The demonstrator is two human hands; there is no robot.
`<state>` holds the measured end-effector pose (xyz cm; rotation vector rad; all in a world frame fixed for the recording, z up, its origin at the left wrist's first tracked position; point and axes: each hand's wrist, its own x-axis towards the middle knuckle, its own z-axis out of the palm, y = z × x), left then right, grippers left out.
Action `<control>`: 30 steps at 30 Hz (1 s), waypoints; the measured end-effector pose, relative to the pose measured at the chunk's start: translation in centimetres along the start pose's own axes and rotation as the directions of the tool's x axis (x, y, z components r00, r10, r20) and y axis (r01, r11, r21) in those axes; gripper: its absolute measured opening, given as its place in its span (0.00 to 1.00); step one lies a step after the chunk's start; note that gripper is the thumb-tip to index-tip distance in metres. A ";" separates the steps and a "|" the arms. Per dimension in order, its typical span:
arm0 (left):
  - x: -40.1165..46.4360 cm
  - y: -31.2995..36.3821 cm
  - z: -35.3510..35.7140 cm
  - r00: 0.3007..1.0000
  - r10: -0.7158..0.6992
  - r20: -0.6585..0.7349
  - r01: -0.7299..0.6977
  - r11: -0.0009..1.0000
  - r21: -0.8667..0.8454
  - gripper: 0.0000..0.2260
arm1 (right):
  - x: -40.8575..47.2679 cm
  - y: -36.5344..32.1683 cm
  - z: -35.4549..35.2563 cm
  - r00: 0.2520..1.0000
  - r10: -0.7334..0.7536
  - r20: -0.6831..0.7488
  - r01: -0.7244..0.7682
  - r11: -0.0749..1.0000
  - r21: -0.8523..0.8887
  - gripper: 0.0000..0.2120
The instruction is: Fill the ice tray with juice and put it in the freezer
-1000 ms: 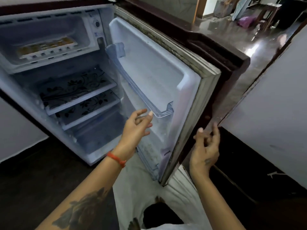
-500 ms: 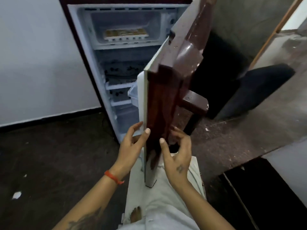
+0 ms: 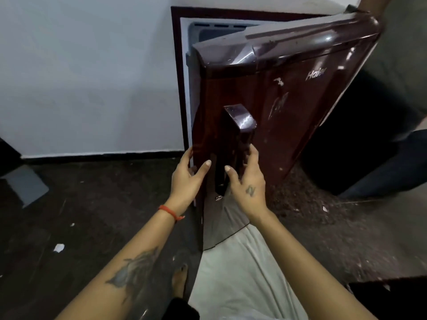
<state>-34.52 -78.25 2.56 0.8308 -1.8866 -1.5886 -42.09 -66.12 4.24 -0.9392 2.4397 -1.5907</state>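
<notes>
My left hand (image 3: 187, 181) is at the left edge of the fridge door (image 3: 277, 116), fingers spread wide; the fingertips curl behind the edge and the thumb lies flat on the maroon front. It grips nothing, only rests against the door. A red band (image 3: 169, 212) sits on that wrist and a dark tattoo (image 3: 134, 271) shows on the forearm.

My right hand (image 3: 248, 183) is just right of it, at the lower part of the door handle (image 3: 238, 135). The fingers are loosely open and reach up along the handle's right side, with the thumb pointing left across its front. I cannot tell whether they press on it or only touch.

The door is partly ajar, swung most of the way toward the fridge (image 3: 182, 65). Through the gap at the top left I see a strip of the white freezer (image 3: 208, 31) interior. The ice tray is hidden behind the door, so I cannot see it.

Below, my pale trousers (image 3: 242, 273) and a bare foot (image 3: 179, 280) stand on the dark floor (image 3: 69, 215), near the door's bottom corner. A white scrap (image 3: 59, 247) lies on the floor to the left.
</notes>
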 end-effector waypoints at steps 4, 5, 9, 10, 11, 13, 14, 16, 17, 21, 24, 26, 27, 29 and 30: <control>5.4 -1.8 -1.7 0.999 0.029 -0.035 -0.028 0.999 0.045 0.26 | 3.6 -0.5 4.1 0.999 0.005 -0.049 -0.006 1.000 -0.024 0.28; 6.9 -2.0 -2.1 0.999 0.032 -0.038 -0.030 0.998 0.052 0.25 | 4.5 -0.8 5.0 0.998 0.006 -0.062 -0.008 1.000 -0.028 0.27; 12.2 -2.7 -3.3 0.999 0.027 -0.019 -0.025 0.998 0.060 0.26 | 8.1 -1.7 8.5 0.995 0.015 -0.102 -0.022 0.998 -0.059 0.26; 13.6 -2.9 -3.5 1.000 0.026 -0.002 -0.025 0.998 0.064 0.26 | 9.0 -2.0 9.4 0.993 0.020 -0.112 -0.029 0.997 -0.071 0.26; 14.7 -3.0 -3.8 1.000 0.025 0.015 -0.026 0.997 0.072 0.26 | 9.9 -2.2 10.1 0.992 0.025 -0.125 -0.036 0.996 -0.084 0.27; 16.9 -3.3 -4.1 0.999 0.021 0.049 -0.025 0.996 0.088 0.26 | 11.7 -2.5 11.4 0.988 0.048 -0.146 -0.064 0.992 -0.108 0.27; 17.8 -3.4 -4.1 0.998 0.020 0.064 -0.026 0.995 0.095 0.26 | 12.6 -2.6 12.0 0.986 0.060 -0.155 -0.079 0.990 -0.119 0.27; 19.4 -3.4 -4.2 0.995 0.013 0.101 -0.024 0.995 0.102 0.26 | 14.0 -2.9 13.2 0.982 0.066 -0.176 -0.090 0.987 -0.132 0.26; 20.2 -3.4 -4.3 0.993 0.003 0.120 -0.015 0.995 0.101 0.26 | 14.7 -3.0 13.6 0.980 0.064 -0.189 -0.092 0.986 -0.140 0.26; 22.1 -3.4 -4.3 0.983 -0.043 0.176 0.017 0.989 0.144 0.28 | 16.0 -3.2 14.8 0.970 0.088 -0.228 -0.129 0.977 -0.171 0.25; 22.3 -3.4 -4.4 0.984 -0.022 0.177 -0.005 0.988 0.153 0.27 | 16.2 -3.2 15.0 0.972 0.106 -0.210 -0.146 0.972 -0.184 0.26; 21.8 -3.4 -4.2 0.986 0.001 0.166 -0.023 0.992 0.128 0.26 | 16.0 -3.1 14.8 0.976 0.125 -0.176 -0.157 0.971 -0.181 0.27; 21.4 -3.6 -4.1 0.990 0.011 0.140 -0.028 0.992 0.123 0.25 | 15.7 -2.8 14.6 0.979 0.133 -0.153 -0.160 0.970 -0.182 0.28; 19.8 -4.6 -3.7 0.998 -0.031 0.061 0.023 0.991 0.130 0.25 | 13.7 -1.2 14.3 0.980 0.175 -0.094 -0.192 0.959 -0.209 0.28; 18.7 -4.9 -3.4 0.995 -0.094 0.018 0.089 0.981 0.172 0.26 | 12.3 -0.5 14.1 0.970 0.231 -0.072 -0.241 0.942 -0.235 0.27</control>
